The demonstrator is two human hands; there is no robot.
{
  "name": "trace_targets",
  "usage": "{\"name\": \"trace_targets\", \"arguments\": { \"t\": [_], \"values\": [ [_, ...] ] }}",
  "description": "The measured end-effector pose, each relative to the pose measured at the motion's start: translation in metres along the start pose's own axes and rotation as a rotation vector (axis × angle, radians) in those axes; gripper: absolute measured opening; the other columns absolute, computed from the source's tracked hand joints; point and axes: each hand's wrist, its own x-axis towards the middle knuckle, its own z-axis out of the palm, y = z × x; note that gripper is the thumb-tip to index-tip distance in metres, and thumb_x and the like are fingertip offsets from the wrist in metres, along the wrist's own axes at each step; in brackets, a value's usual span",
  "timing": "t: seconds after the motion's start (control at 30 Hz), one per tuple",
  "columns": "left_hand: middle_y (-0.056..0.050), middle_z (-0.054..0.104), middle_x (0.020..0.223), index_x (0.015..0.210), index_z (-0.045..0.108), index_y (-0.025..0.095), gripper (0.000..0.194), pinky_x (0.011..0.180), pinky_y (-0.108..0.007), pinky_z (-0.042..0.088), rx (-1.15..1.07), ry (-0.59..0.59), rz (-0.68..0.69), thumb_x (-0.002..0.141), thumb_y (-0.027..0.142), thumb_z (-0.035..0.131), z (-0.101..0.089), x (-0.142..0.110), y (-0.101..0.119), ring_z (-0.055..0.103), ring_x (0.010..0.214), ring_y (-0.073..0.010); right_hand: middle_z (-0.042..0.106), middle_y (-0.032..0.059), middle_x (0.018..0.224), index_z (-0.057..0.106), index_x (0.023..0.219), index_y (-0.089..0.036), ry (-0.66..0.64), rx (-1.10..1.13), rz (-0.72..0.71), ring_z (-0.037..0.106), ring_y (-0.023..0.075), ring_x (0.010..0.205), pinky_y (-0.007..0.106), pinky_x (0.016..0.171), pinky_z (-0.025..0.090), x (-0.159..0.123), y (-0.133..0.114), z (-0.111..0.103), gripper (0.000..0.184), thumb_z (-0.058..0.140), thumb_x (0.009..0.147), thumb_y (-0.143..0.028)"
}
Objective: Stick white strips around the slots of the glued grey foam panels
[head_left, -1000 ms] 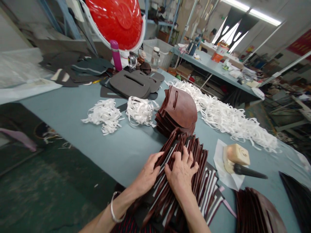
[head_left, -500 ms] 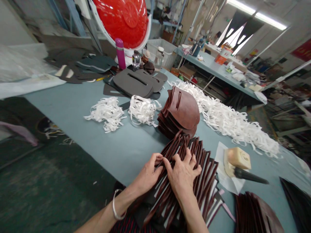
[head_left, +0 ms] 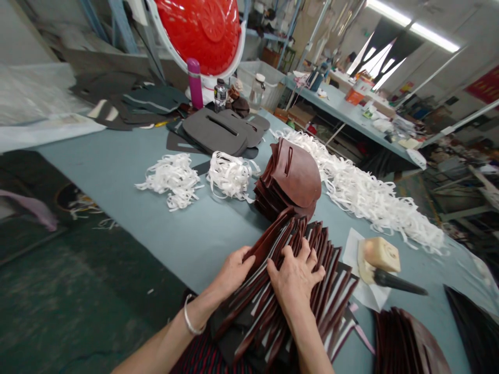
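Observation:
Fanned-out brown leather pieces with white strips along their edges lie at the table's near edge. At the left end of the row, my left hand pinches one brown leather piece between thumb and fingers. That piece stands tilted, slightly apart from the others. My right hand lies spread over the row, its fingertips pressing on the leather edges. Just beyond stands a stack of rounded brown leather pieces, each with a slot.
Two heaps of white strips lie at left, and a long pile of white strips runs along the far right. A yellowish block and a dark-handled tool rest at right. Grey slotted pieces and a purple bottle stand behind.
My left hand has moved a little left and down, drawing one leather piece away from the row. My right hand stays spread on the pieces.

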Motion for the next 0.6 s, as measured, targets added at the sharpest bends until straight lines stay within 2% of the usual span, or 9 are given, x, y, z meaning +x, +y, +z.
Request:
{"name": "trace_targets", "arguments": {
  "t": [0.2,0.3,0.47,0.6],
  "values": [
    [-0.004,0.070,0.098,0.102,0.066,0.015,0.029,0.086,-0.030,0.047,0.075,-0.009,0.042,0.083,0.030,0.051,-0.009,0.001,0.009,0.063,0.094,-0.0210,0.033,0.0177,0.143,0.063,0.097,-0.021,0.024,-0.004,-0.005,0.029,0.0426,0.128,0.066,0.094,0.023,-0.001,0.000,0.002,0.030,0.062,0.076,-0.043],
    [-0.004,0.070,0.100,0.104,0.066,0.017,0.029,0.086,-0.029,0.047,0.134,-0.027,0.073,0.086,0.030,0.048,-0.004,-0.005,0.018,0.063,0.095,-0.0200,0.034,0.0180,0.143,0.063,0.098,-0.021,0.028,0.003,-0.005,0.030,0.0423,0.128,0.066,0.094,0.023,-0.002,0.001,0.000,0.031,0.062,0.075,-0.042],
    [-0.006,0.067,0.102,0.104,0.067,0.021,0.028,0.092,-0.032,0.045,0.375,0.007,0.191,0.090,0.028,0.044,0.011,-0.015,0.020,0.061,0.097,-0.0189,0.034,0.0181,0.143,0.063,0.095,-0.020,0.037,0.025,-0.009,0.030,0.0421,0.128,0.065,0.095,0.024,-0.003,0.006,-0.001,0.029,0.063,0.075,-0.041],
    [-0.010,0.055,0.121,0.097,0.062,0.019,0.021,0.106,-0.042,0.035,0.494,0.070,0.215,0.088,0.033,0.048,0.021,-0.017,0.016,0.045,0.124,-0.0239,0.034,0.0203,0.143,0.063,0.093,-0.019,0.071,0.084,0.002,0.030,0.0441,0.128,0.068,0.095,0.021,-0.001,0.009,0.004,0.027,0.066,0.073,-0.037]
  ]
}}
